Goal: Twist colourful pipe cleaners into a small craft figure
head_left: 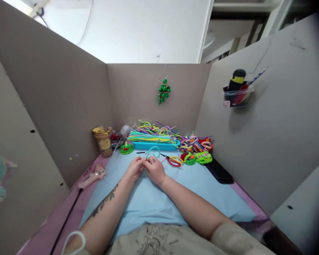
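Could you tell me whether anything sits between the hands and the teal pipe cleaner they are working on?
Nothing visible does. Both the left hand and right hand already pinch the teal pipe cleaner, whose loop arches just above them. The scissors lie off to the right.

1. The pipe cleaner (152, 150) held between the left hand (134, 168) and right hand (155, 170) looks fuzzy, soft and teal.
2. The mat (154, 198) on the worktop is smooth, matt, pale blue.
3. The tray (156, 145) is glossy blue plastic.
4. The partition walls (69, 106) are matt grey board.
5. The scissors (172, 161) have glossy red plastic handles.
6. The glue gun (92, 179) is pink plastic.
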Tool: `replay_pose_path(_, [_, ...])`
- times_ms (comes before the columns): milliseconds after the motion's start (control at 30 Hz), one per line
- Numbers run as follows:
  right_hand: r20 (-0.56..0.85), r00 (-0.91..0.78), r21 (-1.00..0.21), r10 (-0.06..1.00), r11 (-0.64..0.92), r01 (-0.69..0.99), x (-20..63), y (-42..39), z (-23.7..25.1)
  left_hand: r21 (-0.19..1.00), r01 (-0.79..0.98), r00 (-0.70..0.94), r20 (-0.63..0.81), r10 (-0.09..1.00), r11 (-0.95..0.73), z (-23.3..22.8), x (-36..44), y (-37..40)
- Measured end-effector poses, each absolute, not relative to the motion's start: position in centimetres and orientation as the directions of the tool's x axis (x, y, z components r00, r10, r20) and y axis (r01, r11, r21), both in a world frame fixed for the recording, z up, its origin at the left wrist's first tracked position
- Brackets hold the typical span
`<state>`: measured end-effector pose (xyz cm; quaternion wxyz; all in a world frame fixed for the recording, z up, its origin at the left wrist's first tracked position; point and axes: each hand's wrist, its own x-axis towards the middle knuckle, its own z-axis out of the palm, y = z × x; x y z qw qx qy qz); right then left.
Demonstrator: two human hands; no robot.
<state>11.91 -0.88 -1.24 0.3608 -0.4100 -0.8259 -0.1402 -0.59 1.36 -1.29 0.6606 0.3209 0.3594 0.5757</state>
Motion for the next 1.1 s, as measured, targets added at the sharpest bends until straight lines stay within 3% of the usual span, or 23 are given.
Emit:
replay_pose_path(400, [0.733, -0.444, 0.027, 0.516, 0.63, 0.776, 11.8, -1.0, -1.4, 0.859, -0.484, 0.09, -0.141, 0.986, 0.167, -1.2, -0.6, 1.1])
replay_pose_path(667, [0.701, -0.64, 0.15, 0.315, 0.812, 0.564, 11.3, -1.8, -1.2, 0.852, -0.518, 0.077, -0.035, 0.996, 0.07, -0.7, -0.9, 1.3])
replay_pose_path(833, [0.7, -0.672, 0.184, 0.242, 0.848, 0.497, 10.9, -2.6, -0.8, 0.822, -0.566, -0.003, -0.08, 0.997, 0.065, -0.7, -1.0, 1.6])
replay_pose_path(1000, [0.722, -0.659, 0.157, 0.21, 0.878, 0.452, 10.8, -2.8, -0.6, 0.81, -0.585, -0.033, -0.077, 0.996, 0.044, -0.6, -1.1, 1.7])
replay_pose_path(1100, [0.757, -0.592, 0.024, 0.277, 0.893, 0.448, 11.0, -2.7, -0.7, 0.803, -0.595, -0.035, -0.054, 0.998, 0.023, -0.6, -1.2, 1.7])
